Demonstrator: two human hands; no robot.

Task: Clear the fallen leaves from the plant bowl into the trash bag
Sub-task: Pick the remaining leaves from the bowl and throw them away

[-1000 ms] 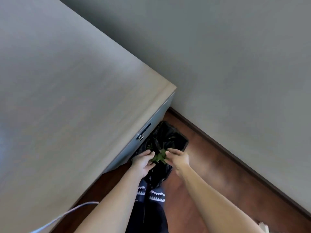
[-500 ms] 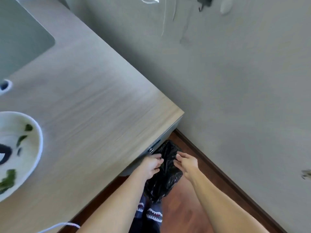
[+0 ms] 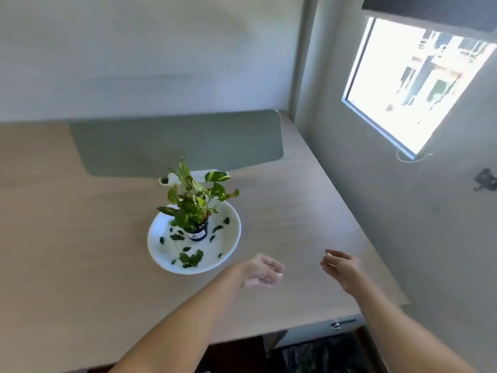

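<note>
Above the desk [image 3: 295, 211] now, both hands up from trash bag [image 3: 322, 354], empty

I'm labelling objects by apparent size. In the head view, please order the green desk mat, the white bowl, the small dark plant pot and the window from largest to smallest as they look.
1. green desk mat
2. window, partly cut off by the frame, so only its visible part counts
3. white bowl
4. plant pot

plant [image 3: 192, 200] in bowl [image 3: 231, 239] | bowl on desk [image 3: 80, 251] | trash bag [image 3: 322, 354] under desk's right corner
</note>
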